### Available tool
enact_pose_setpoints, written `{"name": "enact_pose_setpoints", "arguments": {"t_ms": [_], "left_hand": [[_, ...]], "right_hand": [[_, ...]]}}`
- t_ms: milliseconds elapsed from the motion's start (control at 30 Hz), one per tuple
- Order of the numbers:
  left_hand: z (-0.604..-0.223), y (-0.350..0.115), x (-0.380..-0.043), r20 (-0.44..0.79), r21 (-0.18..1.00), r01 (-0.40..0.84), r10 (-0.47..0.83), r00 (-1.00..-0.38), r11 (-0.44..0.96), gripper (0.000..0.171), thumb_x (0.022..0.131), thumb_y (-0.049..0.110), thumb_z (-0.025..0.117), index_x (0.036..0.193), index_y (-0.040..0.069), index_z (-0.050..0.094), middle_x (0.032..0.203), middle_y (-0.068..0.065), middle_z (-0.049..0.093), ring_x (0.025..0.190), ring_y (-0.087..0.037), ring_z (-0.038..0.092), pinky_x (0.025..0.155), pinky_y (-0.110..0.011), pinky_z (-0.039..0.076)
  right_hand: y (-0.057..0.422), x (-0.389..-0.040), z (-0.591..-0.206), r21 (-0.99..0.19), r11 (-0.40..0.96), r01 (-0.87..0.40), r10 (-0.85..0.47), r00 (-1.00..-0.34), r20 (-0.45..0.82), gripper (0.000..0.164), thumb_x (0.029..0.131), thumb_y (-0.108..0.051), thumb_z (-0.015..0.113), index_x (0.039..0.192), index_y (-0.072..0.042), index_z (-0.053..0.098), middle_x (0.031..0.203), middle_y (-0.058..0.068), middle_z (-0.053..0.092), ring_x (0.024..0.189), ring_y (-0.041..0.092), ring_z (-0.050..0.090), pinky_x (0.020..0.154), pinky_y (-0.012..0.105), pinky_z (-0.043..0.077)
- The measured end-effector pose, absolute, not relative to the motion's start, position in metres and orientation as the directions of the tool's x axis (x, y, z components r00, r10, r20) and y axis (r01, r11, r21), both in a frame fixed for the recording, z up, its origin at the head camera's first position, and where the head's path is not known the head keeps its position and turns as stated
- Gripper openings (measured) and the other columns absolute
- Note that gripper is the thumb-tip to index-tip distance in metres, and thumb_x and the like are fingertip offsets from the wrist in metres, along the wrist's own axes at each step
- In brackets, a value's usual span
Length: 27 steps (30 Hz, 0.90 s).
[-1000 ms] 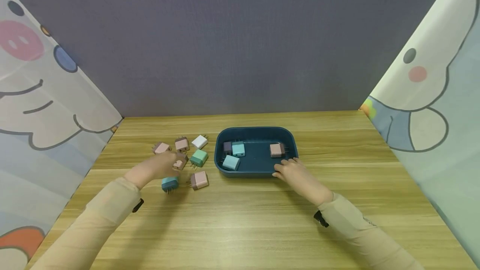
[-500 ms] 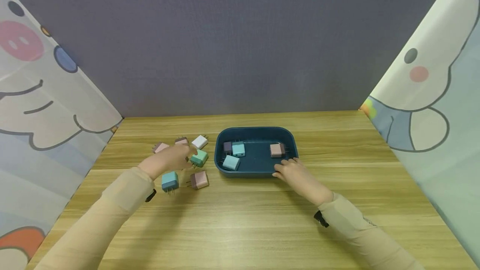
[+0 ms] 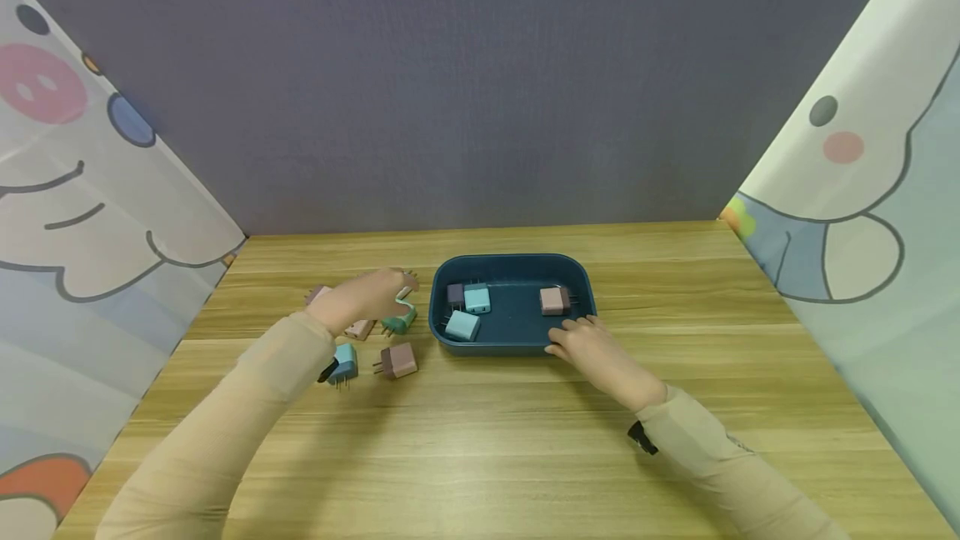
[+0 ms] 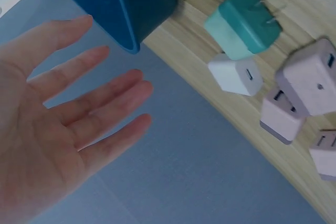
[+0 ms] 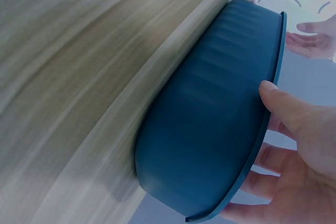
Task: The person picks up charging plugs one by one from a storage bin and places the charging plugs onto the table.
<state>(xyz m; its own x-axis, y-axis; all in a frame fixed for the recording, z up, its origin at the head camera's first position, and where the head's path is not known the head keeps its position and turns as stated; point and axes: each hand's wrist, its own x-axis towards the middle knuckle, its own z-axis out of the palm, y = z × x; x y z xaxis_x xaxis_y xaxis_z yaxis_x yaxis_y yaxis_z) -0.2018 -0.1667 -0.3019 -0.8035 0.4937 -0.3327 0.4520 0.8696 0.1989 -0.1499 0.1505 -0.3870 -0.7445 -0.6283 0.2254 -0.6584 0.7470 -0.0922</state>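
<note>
My left hand [image 3: 363, 300] hovers over a cluster of plug chargers, fingers spread and nothing in it, as the left wrist view confirms. Close under its fingers are a green charger [image 4: 244, 24] and a white charger [image 4: 235, 75]. Several pink chargers [image 4: 310, 80] lie beside them, partly covered by the hand in the head view. Nearer the front are a blue charger [image 3: 346, 362] and a pink charger with a brown end [image 3: 399, 360]. My right hand [image 3: 603, 359] grips the near right rim of a dark blue bin [image 5: 205, 114], thumb on the outer wall and fingers over the rim.
Inside the bin lie a dark purple charger [image 3: 455, 296], two light blue chargers [image 3: 462, 325] and a pink charger [image 3: 553, 301]. All stand on a wooden table [image 3: 480, 448]. A grey partition [image 3: 480, 107] rises behind, with cartoon-printed sheets on both sides.
My left hand has moved right and away from me, from over the pink chargers to over the green and white ones. The right hand and the bin have stayed put.
</note>
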Motion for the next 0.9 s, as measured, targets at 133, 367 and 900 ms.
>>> {"name": "enact_pose_setpoints", "arguments": {"t_ms": [133, 367, 900], "left_hand": [[-0.301, -0.159, -0.208, -0.331, 0.208, 0.446, 0.492, -0.806, 0.871, 0.042, 0.086, 0.015, 0.058, 0.124, 0.001, 0.048, 0.124, -0.018, 0.047, 0.112, -0.033, 0.046, 0.091, -0.041, 0.040], [-0.299, -0.145, -0.217, -0.344, 0.244, 0.428, 0.490, -0.801, 0.870, 0.042, 0.087, 0.016, 0.056, 0.126, 0.002, 0.047, 0.128, -0.014, 0.045, 0.114, -0.031, 0.045, 0.091, -0.041, 0.040], [-0.292, -0.106, -0.239, -0.345, 0.210, 0.463, 0.508, -0.789, 0.861, 0.041, 0.086, 0.018, 0.058, 0.125, 0.005, 0.049, 0.128, -0.012, 0.046, 0.114, -0.026, 0.046, 0.089, -0.036, 0.041]], "right_hand": [[0.151, -0.150, -0.387, -0.096, 0.747, -0.658, -0.628, -0.746, 0.221, 0.016, 0.082, -0.021, 0.061, 0.072, -0.012, 0.054, 0.067, 0.002, 0.053, 0.065, 0.021, 0.053, 0.074, 0.051, 0.045], [0.151, -0.151, -0.388, -0.084, 0.743, -0.664, -0.634, -0.739, 0.225, 0.015, 0.082, -0.022, 0.061, 0.073, -0.012, 0.055, 0.068, 0.002, 0.054, 0.065, 0.022, 0.054, 0.073, 0.051, 0.045], [0.150, -0.150, -0.385, -0.086, 0.750, -0.656, -0.630, -0.747, 0.212, 0.015, 0.082, -0.022, 0.061, 0.073, -0.011, 0.056, 0.068, 0.003, 0.054, 0.065, 0.023, 0.054, 0.074, 0.051, 0.045]]}}
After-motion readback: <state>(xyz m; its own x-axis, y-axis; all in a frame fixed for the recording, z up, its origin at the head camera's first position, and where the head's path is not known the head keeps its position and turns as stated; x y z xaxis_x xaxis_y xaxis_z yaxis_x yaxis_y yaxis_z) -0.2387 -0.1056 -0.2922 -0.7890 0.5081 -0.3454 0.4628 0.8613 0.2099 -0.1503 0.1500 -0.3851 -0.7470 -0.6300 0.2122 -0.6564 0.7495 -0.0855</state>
